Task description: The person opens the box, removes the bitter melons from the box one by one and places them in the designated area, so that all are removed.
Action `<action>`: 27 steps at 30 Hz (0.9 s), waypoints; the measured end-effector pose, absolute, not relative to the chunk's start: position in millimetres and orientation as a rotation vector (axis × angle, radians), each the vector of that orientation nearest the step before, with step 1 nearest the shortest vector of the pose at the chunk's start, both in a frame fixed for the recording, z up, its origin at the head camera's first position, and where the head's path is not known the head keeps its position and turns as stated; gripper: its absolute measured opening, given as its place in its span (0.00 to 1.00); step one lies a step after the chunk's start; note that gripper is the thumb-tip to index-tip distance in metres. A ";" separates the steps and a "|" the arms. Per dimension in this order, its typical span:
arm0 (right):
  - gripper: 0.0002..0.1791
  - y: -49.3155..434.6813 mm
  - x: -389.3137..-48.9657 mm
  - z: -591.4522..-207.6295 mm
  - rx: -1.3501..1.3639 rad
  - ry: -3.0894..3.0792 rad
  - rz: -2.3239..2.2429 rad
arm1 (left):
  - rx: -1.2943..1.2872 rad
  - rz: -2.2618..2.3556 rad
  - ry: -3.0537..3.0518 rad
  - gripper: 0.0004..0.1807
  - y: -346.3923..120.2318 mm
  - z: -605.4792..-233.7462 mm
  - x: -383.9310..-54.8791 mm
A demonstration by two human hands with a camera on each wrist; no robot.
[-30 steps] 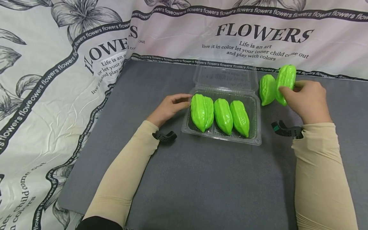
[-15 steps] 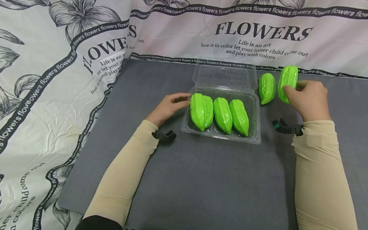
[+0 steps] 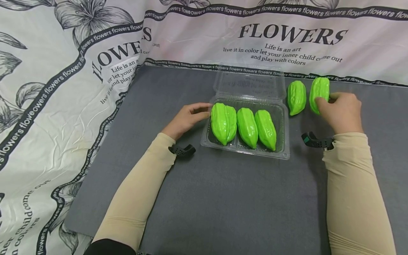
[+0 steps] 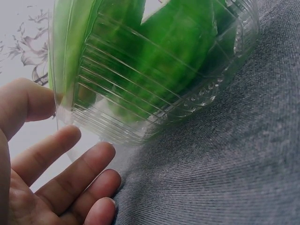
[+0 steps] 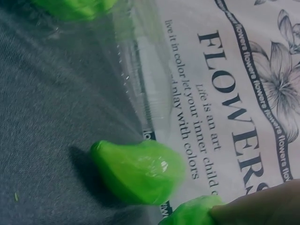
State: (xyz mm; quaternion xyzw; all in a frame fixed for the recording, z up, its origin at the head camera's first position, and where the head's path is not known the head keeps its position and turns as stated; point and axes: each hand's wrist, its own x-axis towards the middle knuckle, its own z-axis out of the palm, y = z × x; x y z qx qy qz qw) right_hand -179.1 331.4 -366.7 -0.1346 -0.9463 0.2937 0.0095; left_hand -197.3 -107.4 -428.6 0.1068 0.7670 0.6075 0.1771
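My right hand (image 3: 343,111) pinches a glossy green ridged star fruit (image 3: 319,94) at the back right, thumb on its near side. Just left of it, a second star fruit (image 3: 296,98) rests on the table with a narrow gap between them. A clear plastic box (image 3: 282,150) holds several more star fruit (image 3: 247,128) in a row. My left hand (image 3: 188,119) is at the box's left edge; in the left wrist view its thumb (image 4: 37,103) meets the box wall and the other fingers are loosely extended. Only a fingertip of the right hand shows in the right wrist view.
The box's hinged clear lid (image 3: 250,83) stands raised at the back, close to the printed flower cloth (image 3: 191,39) that hangs behind and along the left. Both lie beyond the grey tabletop (image 3: 242,202). A black band (image 3: 313,141) is on each wrist.
The right hand has shifted slightly right and down with its star fruit, opening a gap from the neighbouring one, which now stands straighter. The left hand and box hold still.
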 end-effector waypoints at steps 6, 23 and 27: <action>0.41 333.6 -182.3 -376.0 -0.431 -2.982 0.933 | 0.297 1.732 2.160 0.25 -107.9 -428.7 -195.9; 0.41 336.8 -185.1 -388.5 -0.417 -2.992 0.894 | 0.300 1.712 2.173 0.26 -107.5 -429.1 -197.3; 0.42 336.3 -185.5 -389.4 -0.406 -3.003 0.888 | 0.300 1.710 2.175 0.26 -107.3 -429.8 -198.3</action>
